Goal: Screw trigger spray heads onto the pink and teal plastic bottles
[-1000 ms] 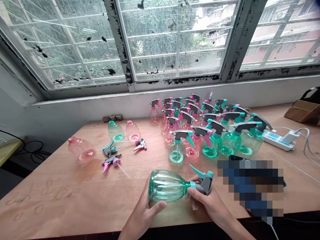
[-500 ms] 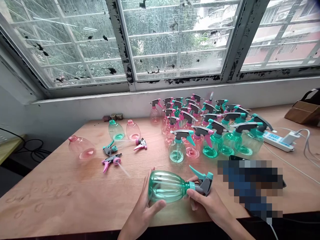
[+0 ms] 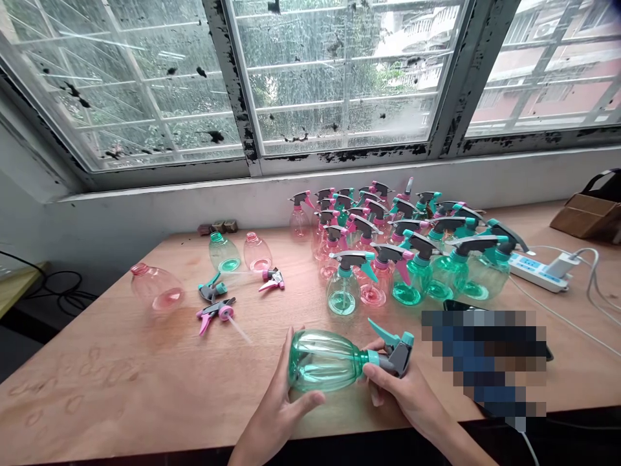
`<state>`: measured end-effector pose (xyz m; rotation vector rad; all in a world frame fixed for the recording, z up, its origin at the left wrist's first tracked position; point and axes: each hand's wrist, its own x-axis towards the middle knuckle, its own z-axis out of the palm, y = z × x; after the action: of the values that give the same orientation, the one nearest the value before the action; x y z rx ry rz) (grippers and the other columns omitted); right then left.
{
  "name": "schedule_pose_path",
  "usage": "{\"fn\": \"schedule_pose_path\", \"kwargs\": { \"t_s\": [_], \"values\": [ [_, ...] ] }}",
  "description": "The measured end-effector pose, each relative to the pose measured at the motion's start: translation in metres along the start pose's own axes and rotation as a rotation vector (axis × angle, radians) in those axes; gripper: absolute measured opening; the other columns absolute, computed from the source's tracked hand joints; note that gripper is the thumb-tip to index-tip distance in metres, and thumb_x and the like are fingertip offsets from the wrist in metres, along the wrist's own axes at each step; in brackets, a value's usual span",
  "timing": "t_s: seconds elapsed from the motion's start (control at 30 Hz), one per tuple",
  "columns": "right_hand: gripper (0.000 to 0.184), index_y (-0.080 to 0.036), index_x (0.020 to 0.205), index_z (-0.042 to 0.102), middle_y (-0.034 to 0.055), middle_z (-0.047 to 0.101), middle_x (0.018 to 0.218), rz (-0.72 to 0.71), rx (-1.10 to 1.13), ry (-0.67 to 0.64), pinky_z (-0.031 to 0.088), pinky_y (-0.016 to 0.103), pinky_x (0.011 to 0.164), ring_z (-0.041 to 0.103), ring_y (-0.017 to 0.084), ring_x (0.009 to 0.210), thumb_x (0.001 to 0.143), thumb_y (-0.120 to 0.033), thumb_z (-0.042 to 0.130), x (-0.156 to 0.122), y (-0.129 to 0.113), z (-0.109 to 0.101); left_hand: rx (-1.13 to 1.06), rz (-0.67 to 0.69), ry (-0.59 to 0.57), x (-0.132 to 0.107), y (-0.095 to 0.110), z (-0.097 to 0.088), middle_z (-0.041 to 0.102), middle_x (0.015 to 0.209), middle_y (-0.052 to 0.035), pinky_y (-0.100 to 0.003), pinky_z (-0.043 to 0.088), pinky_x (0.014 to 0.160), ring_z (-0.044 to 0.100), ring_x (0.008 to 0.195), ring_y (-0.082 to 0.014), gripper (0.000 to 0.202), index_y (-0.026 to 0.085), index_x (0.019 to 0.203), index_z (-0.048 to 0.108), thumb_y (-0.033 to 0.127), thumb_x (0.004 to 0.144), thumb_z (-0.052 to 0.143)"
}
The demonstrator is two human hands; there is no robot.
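So, at the frame's lower centre, we cup the green bottle (image 3: 324,360) sideways in a loosely curled left hand (image 3: 282,406) and pinch its collar (image 3: 373,358) in a tighter right hand (image 3: 408,391) — a light grip, sprayer head (image 3: 400,355) aligned, probably works best.

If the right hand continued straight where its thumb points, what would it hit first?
Likely the body of the translucent green spray bottle that the right hand holds; the left hand lies beyond. Depth is unclear.

Wooden table (image 3: 145,395): clustered spray bottles (image 3: 407,292), open bottles (image 3: 258,255), loose sprayer heads (image 3: 211,313), power strip (image 3: 536,272).
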<state>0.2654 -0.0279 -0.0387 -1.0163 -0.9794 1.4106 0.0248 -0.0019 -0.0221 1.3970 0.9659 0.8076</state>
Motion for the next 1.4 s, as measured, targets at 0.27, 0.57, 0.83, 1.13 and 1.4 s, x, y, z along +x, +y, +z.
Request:
{"fn": "schedule_pose_path", "kwargs": {
  "t_s": [0.27, 0.57, 0.83, 1.13, 1.4],
  "values": [
    [0.032, -0.021, 0.094, 0.057, -0.0022, 0.070, 0.063, -0.024, 0.040, 0.019, 0.045, 0.025, 0.046, 0.057, 0.012, 0.043, 0.084, -0.044, 0.077, 0.0021, -0.0023, 0.0016, 0.039, -0.005, -0.005, 0.0001, 0.0036, 0.0012, 0.007, 0.170, 0.0012, -0.052, 0.009, 0.126, 0.004, 0.155, -0.0310, 0.100, 0.041, 0.157, 0.001, 0.038, 0.086, 0.072],
    [0.037, -0.019, 0.096, 0.060, -0.0029, 0.067, 0.058, 0.001, -0.010, -0.016, 0.045, 0.027, 0.050, 0.056, 0.014, 0.044, 0.081, -0.048, 0.078, -0.0001, -0.0024, 0.0012, -0.032, -0.019, -0.006, -0.0011, 0.0003, 0.0006, 0.008, 0.170, -0.0046, -0.048, 0.014, 0.126, 0.010, 0.154, -0.0312, 0.098, 0.033, 0.158, 0.002, 0.041, 0.088, 0.069],
    [0.032, -0.020, 0.095, 0.057, -0.0022, 0.067, 0.061, -0.035, 0.031, 0.022, 0.044, 0.027, 0.046, 0.057, 0.014, 0.043, 0.084, -0.045, 0.076, 0.0017, 0.0048, -0.0013, 0.047, 0.005, 0.004, -0.0010, 0.0009, 0.0021, 0.006, 0.170, 0.0037, -0.047, 0.005, 0.126, 0.003, 0.155, -0.0278, 0.101, 0.042, 0.156, -0.001, 0.036, 0.086, 0.073],
    [0.037, -0.020, 0.095, 0.060, -0.0037, 0.066, 0.057, -0.004, -0.005, -0.023, 0.045, 0.027, 0.048, 0.056, 0.014, 0.043, 0.080, -0.048, 0.079, 0.0003, -0.0009, 0.0013, 0.043, -0.010, -0.015, -0.0016, 0.0006, 0.0002, 0.008, 0.169, -0.0057, -0.046, 0.014, 0.126, 0.013, 0.154, -0.0292, 0.101, 0.032, 0.158, -0.003, 0.044, 0.088, 0.068],
    [0.034, -0.021, 0.098, 0.056, -0.0019, 0.072, 0.063, -0.027, 0.063, 0.010, 0.045, 0.024, 0.045, 0.059, 0.013, 0.042, 0.083, -0.043, 0.078, 0.0029, 0.0064, -0.0017, 0.062, -0.015, -0.003, -0.0007, 0.0030, 0.0016, 0.016, 0.168, -0.0039, -0.051, 0.005, 0.126, 0.000, 0.155, -0.0293, 0.104, 0.037, 0.157, -0.004, 0.038, 0.086, 0.072]
  ]
}}
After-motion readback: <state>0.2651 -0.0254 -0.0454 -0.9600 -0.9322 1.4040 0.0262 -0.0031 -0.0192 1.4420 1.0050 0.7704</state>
